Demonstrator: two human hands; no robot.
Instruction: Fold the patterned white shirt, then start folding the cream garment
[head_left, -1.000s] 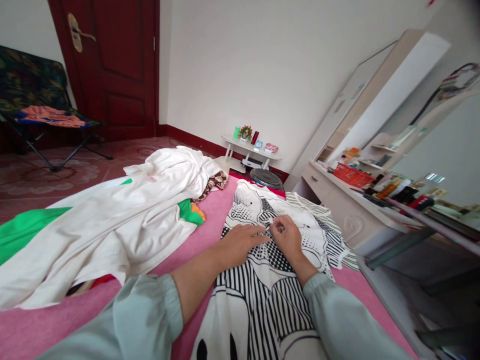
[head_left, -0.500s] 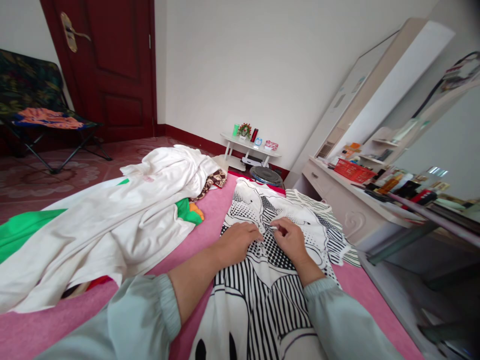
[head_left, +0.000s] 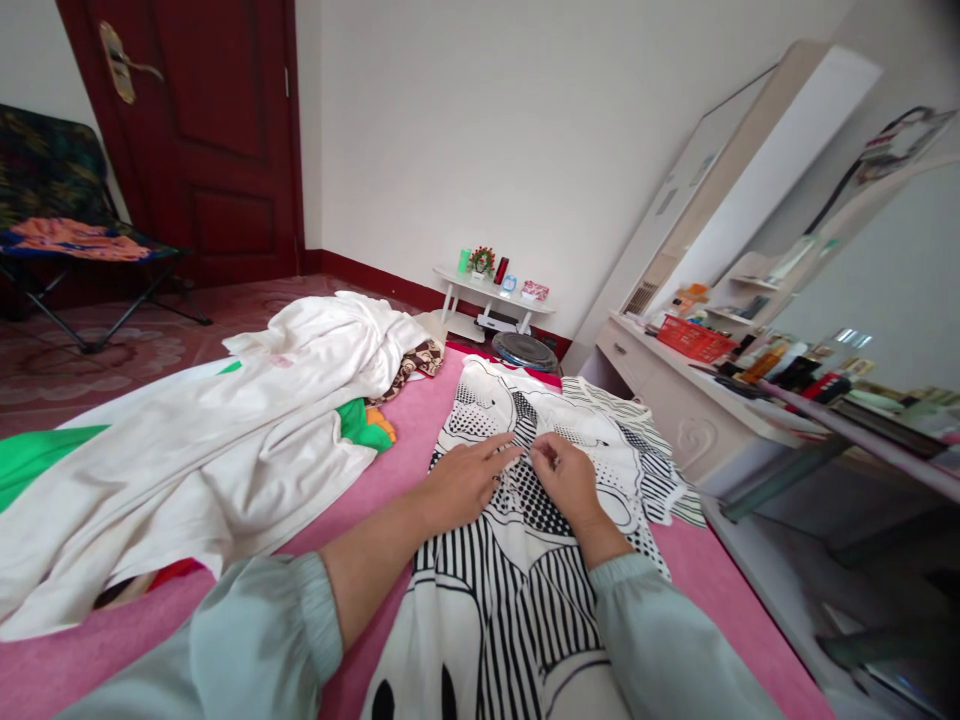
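Observation:
A black-and-white printed garment with stripes and dots lies spread on the pink bedspread. My left hand rests flat on it, fingers stretched out toward the middle. Just to its right, my right hand is closed in a pinch on a small fold of the same garment, fingertips nearly touching the left hand's. Both forearms wear pale grey-green sleeves.
A heap of white and green clothes covers the bed's left side. A dressing table with a red basket and bottles stands to the right. Beyond the bed are a small white side table, a folding chair and a dark red door.
Both hands have slid slightly left and toward me on the garment, still close together. The view has turned a little, shifting the room leftward.

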